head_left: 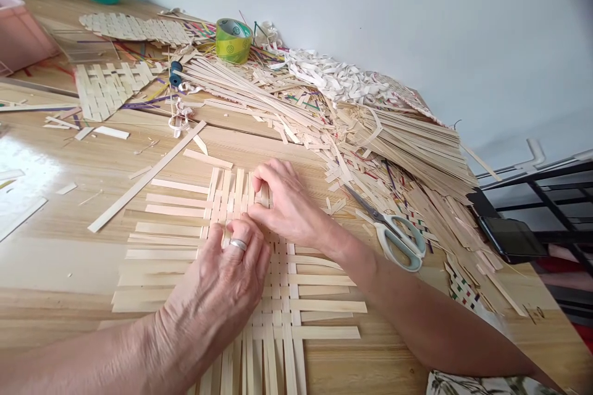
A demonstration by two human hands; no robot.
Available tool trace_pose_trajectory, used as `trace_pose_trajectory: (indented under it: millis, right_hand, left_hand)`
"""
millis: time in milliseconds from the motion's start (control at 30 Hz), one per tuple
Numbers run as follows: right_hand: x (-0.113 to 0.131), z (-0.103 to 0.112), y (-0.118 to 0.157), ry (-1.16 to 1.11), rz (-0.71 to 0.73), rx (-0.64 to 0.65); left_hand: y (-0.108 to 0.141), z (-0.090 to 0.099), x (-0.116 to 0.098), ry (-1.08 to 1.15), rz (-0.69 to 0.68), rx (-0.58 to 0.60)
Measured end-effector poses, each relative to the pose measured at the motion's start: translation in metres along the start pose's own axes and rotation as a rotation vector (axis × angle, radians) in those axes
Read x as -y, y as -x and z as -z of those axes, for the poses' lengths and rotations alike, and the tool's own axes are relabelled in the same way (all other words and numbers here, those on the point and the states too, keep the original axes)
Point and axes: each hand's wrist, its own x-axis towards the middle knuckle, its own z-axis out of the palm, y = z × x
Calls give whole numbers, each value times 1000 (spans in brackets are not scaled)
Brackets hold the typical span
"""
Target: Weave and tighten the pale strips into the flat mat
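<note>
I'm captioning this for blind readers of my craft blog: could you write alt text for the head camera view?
The left hand, wearing a ring, and the right hand rest on a flat mat of woven pale strips on a wooden table. Piles of loose strips, scissors and a roll of tape lie beyond.

Left hand, right hand, on woven bamboo strips, scissors nearby

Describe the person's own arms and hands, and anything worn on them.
The left forearm and right forearm are bare, with no sleeves, watch or bracelet in view. The left hand wears a broad silver ring on one finger; the right hand shows no ring. Floral-patterned fabric at the bottom edge may be their clothing; the view cannot settle that.
</note>
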Motion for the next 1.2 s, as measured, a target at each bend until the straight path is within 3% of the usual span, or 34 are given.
trace_pose_trajectory:
  millis: [167,367,600,767,1067,1200]
  right_hand:
    - [-6,7,-1,-47,79,9]
    - [-18,28,-6,-44,324,159]
    - [-24,19,-12,94,489,53]
    - [-26,19,-16,173,425,-16]
    - [-27,14,-22,-98,196,-27]
    - [-27,13,-27,-193,162,-11]
  left_hand:
    - [3,-3,0,15,10,-41]
    - [3,-3,2,49,-6,-84]
    - [-1,0,3,74,4,-59]
    - [-1,-3,-1,68,24,-47]
    - [-2,-2,-2,3,29,-21]
    - [-1,-3,-3,-15,37,-16]
